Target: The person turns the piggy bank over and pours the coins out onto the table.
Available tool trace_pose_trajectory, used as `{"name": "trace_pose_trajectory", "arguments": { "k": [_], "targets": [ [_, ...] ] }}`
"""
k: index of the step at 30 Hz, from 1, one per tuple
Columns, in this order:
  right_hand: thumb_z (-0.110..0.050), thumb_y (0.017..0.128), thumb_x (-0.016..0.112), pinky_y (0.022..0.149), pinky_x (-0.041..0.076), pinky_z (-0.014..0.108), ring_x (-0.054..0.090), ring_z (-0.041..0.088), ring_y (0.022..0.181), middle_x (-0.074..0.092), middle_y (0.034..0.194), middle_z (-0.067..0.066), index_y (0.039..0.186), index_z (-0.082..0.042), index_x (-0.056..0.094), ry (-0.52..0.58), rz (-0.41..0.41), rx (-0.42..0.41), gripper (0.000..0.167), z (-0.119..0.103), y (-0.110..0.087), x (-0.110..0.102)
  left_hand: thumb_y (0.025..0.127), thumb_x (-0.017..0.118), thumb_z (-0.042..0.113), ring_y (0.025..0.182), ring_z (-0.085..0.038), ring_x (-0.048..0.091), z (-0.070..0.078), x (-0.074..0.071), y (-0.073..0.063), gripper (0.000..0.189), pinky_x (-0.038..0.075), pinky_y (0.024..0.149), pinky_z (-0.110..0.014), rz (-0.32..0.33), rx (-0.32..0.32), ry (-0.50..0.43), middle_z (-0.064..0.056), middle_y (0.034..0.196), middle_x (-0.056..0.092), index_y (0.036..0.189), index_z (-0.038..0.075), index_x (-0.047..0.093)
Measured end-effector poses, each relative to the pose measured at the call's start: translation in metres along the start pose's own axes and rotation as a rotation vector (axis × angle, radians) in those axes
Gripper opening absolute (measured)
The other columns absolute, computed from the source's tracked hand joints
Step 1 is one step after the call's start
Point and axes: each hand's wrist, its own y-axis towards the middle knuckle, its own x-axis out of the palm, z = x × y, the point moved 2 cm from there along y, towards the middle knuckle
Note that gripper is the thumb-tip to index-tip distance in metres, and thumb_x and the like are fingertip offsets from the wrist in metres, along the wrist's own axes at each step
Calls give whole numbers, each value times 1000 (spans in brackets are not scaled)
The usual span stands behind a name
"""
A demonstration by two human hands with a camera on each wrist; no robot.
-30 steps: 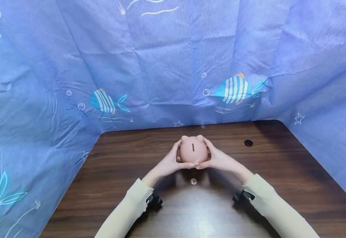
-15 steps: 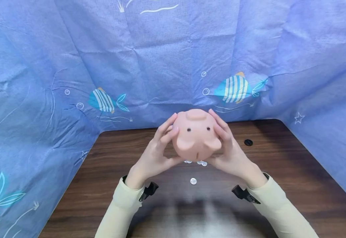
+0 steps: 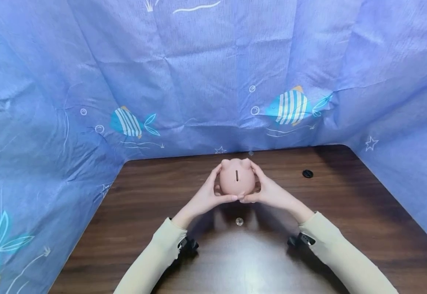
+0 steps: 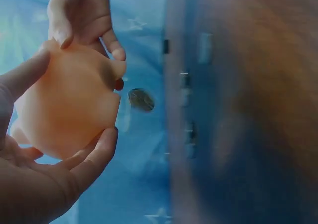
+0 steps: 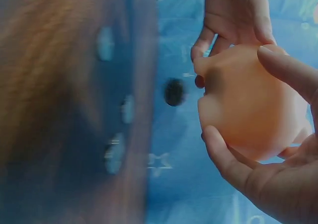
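Note:
A pink piggy bank (image 3: pixel 236 188) is held off the table between both hands, its coin slot facing up. My left hand (image 3: pixel 203 199) grips its left side, thumb at the near side and fingers around it. On the other side my right hand (image 3: pixel 271 195) grips it the same way, the thumbs nearly meeting. In the wrist views a dark opening shows in its underside. A blurred coin (image 4: pixel 141 100) is in the air just below the bank, clear of the hands; the right wrist view shows a coin (image 5: pixel 174 92) there too.
One shiny coin (image 3: pixel 239 221) lies on the brown wooden table (image 3: pixel 143 196) in front of the bank. Several blurred coins (image 5: pixel 115 154) lie beneath it. A small black round plug (image 3: pixel 308 173) sits at the back right. Blue fish-print cloth (image 3: pixel 199 81) hangs behind the table.
Half a second ago the bank was raised towards the head camera, its face showing and several coins visible below. Both hands have since moved it back, slot up, near where it was a second ago.

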Motion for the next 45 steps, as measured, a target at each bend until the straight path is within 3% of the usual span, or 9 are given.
{"name": "trace_pose_trajectory", "arguments": {
  "k": [3,11,13,19,27,34,36,42,45],
  "targets": [
    [-10,80,86,87,56,38,62,28,113,27,159,14,163,-27,6,-70,41,-94,116,-20,-3,-6,82,86,17,111,-20,63,23,-6,-1,106,55,91,-37,27,112,78,2,156,34,161,34,16],
    [-22,86,81,114,36,37,30,41,146,21,161,28,154,-12,25,-337,208,-793,89,-67,-33,-4,65,94,1,143,-42,34,78,-12,-35,123,42,108,-49,126,820,467,-20,161,21,159,26,19],
    [-22,87,81,108,43,37,39,37,140,24,159,28,156,-13,23,-271,169,-686,90,-58,-30,1,69,92,2,138,-36,43,72,-8,-35,119,45,106,-47,84,706,410,-20,160,22,160,25,17],
    [-7,80,84,96,51,43,59,30,114,34,153,24,162,-11,6,16,15,4,113,-22,-18,13,87,81,14,111,-21,62,38,3,-25,105,55,90,-38,-39,6,88,-12,160,28,163,16,9],
    [-7,72,92,95,53,38,55,28,121,31,159,8,162,-20,16,-217,162,-417,119,-50,-22,3,70,93,7,124,-28,53,55,-11,-29,120,53,94,-41,113,454,290,-7,164,19,161,23,17],
    [-11,78,87,96,51,39,58,29,119,37,152,22,162,-12,6,14,-13,7,117,-1,-12,16,84,85,21,103,-20,67,6,1,-21,110,56,86,-34,-51,-26,79,-15,147,45,163,23,9],
    [-16,78,88,97,51,42,61,31,115,39,151,23,163,-16,6,4,-6,22,118,-3,-10,14,84,85,24,104,-22,67,8,-2,-17,109,56,87,-35,-57,-45,53,-15,148,46,163,25,9],
    [-7,70,92,105,46,37,48,29,133,23,164,10,161,-24,18,-245,208,-486,118,-60,-22,1,71,94,13,141,-28,39,75,-18,-27,121,43,107,-45,97,489,364,-6,164,23,162,31,15],
    [-1,70,89,106,44,32,44,31,137,22,164,15,157,-12,21,-282,244,-625,111,-60,-27,4,68,94,8,147,-33,29,71,-17,-29,123,40,110,-45,106,643,401,-13,165,19,161,28,16]
  ]
}}
